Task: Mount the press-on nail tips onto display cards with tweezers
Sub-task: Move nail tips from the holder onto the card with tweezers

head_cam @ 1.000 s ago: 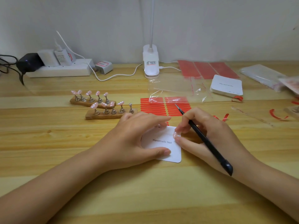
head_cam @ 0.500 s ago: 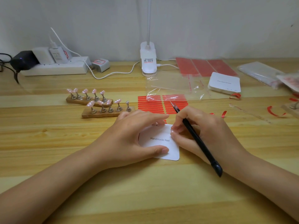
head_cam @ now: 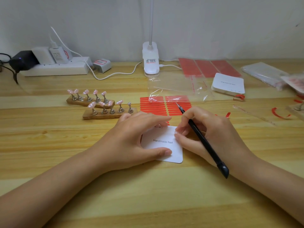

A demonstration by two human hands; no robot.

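Head camera looks down on our light wooden table (head_cam: 49,162). At far left we see a white power strip (head_cam: 56,69) with chargers, against the wall. Next come two wooden holder bars (head_cam: 108,113) carrying pale pink press-on nail tips (head_cam: 91,104) on metal stands. Our left hand (head_cam: 131,137) presses the white square display card (head_cam: 162,145) printed "Handmade Nail" flat on the table, thumb on its near edge, fingers covering its far edge. Behind it lie a red sheet of adhesive strips (head_cam: 154,106) and a clear plastic bag (head_cam: 174,86). Our right hand (head_cam: 209,130) grips black pointed tweezers (head_cam: 202,137), fingertips touching the card's right edge. At far right rests a stack of white cards (head_cam: 228,84).
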